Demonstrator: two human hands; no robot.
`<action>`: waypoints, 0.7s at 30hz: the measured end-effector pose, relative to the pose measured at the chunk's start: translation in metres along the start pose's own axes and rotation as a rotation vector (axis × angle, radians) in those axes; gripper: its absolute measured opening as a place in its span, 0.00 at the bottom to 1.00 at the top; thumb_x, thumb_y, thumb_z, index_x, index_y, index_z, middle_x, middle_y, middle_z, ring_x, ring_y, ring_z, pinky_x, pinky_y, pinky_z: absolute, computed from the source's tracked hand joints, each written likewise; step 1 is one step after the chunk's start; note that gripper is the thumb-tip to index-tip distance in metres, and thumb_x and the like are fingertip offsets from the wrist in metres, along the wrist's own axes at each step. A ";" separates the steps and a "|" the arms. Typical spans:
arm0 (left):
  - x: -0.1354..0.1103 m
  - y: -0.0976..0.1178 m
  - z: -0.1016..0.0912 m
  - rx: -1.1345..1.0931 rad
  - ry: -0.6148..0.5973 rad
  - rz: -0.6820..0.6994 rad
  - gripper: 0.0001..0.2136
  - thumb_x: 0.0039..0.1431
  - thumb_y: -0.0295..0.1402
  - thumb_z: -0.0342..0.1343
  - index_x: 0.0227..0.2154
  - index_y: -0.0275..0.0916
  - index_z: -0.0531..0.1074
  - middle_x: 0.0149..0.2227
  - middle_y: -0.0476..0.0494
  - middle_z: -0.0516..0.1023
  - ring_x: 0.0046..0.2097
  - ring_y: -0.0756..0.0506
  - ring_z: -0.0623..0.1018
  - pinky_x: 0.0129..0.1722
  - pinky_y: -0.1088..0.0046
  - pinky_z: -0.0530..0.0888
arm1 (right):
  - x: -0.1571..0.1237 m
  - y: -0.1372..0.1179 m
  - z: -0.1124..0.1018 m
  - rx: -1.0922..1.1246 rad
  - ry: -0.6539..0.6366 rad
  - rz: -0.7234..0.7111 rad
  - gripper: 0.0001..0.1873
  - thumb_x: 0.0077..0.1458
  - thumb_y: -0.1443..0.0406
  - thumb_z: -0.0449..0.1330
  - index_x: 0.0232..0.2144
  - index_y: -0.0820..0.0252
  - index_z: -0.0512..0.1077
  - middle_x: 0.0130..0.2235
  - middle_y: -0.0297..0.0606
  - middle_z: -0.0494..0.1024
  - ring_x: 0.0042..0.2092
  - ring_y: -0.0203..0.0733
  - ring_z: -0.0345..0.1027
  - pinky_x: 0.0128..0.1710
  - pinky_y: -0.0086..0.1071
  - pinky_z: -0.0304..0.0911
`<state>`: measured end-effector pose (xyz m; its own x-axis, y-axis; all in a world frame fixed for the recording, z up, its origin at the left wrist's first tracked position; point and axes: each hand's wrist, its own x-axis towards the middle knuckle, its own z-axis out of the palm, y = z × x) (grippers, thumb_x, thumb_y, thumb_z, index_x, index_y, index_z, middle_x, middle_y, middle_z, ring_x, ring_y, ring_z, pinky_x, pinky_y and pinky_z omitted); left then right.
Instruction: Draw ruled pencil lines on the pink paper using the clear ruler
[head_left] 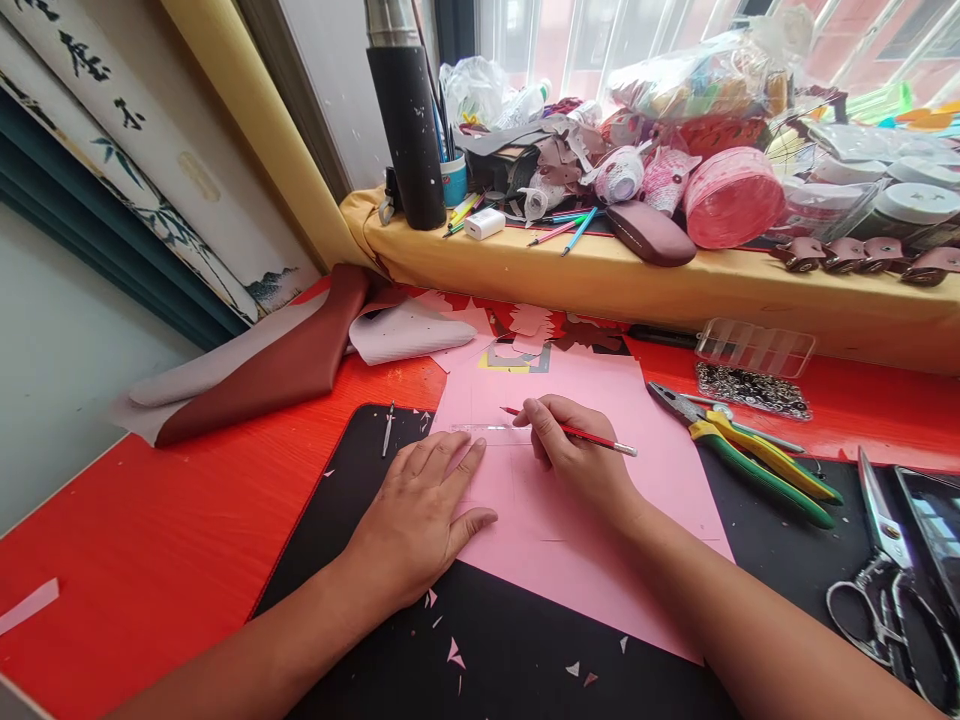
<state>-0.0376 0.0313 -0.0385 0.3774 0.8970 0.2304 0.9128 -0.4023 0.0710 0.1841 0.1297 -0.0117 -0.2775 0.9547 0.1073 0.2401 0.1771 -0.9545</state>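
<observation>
A pink sheet of paper [600, 540] lies on a black cutting mat [525, 660]. My left hand [420, 520] lies flat with fingers stretched out, pressing a clear ruler [491, 434] and the paper's left edge. My right hand [574, 455] pinches a red pencil [592, 438], whose tip touches the paper by the ruler's upper edge.
Yellow-and-green pliers [757, 455], scissors [885, 560] and a phone [934, 520] lie at the right. A clear box [754, 347] and a bag of metal parts [754, 390] sit behind them. A brown roll [277, 365] lies at left. The yellow sill [600, 280] is crowded with clutter.
</observation>
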 end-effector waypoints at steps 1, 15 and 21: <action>0.000 0.000 0.000 0.005 0.004 0.004 0.31 0.81 0.54 0.43 0.73 0.37 0.67 0.69 0.34 0.74 0.69 0.33 0.70 0.68 0.49 0.68 | 0.000 0.000 0.000 -0.002 -0.001 0.002 0.23 0.72 0.49 0.59 0.31 0.56 0.79 0.19 0.28 0.69 0.23 0.39 0.63 0.32 0.35 0.62; -0.001 0.000 0.001 -0.044 -0.012 -0.025 0.31 0.80 0.53 0.48 0.74 0.40 0.65 0.70 0.34 0.72 0.70 0.33 0.68 0.70 0.49 0.68 | 0.000 0.000 0.001 -0.009 -0.018 -0.002 0.21 0.72 0.52 0.59 0.31 0.56 0.79 0.20 0.29 0.69 0.23 0.39 0.63 0.32 0.35 0.62; -0.001 0.000 0.002 -0.057 -0.024 -0.035 0.31 0.79 0.53 0.49 0.74 0.40 0.65 0.70 0.33 0.72 0.70 0.32 0.68 0.71 0.49 0.67 | -0.001 0.000 0.000 -0.013 -0.018 -0.013 0.22 0.73 0.51 0.59 0.31 0.55 0.79 0.20 0.30 0.70 0.23 0.40 0.64 0.32 0.36 0.63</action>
<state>-0.0380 0.0304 -0.0404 0.3498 0.9143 0.2040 0.9152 -0.3800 0.1338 0.1842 0.1290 -0.0122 -0.2974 0.9479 0.1145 0.2483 0.1926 -0.9493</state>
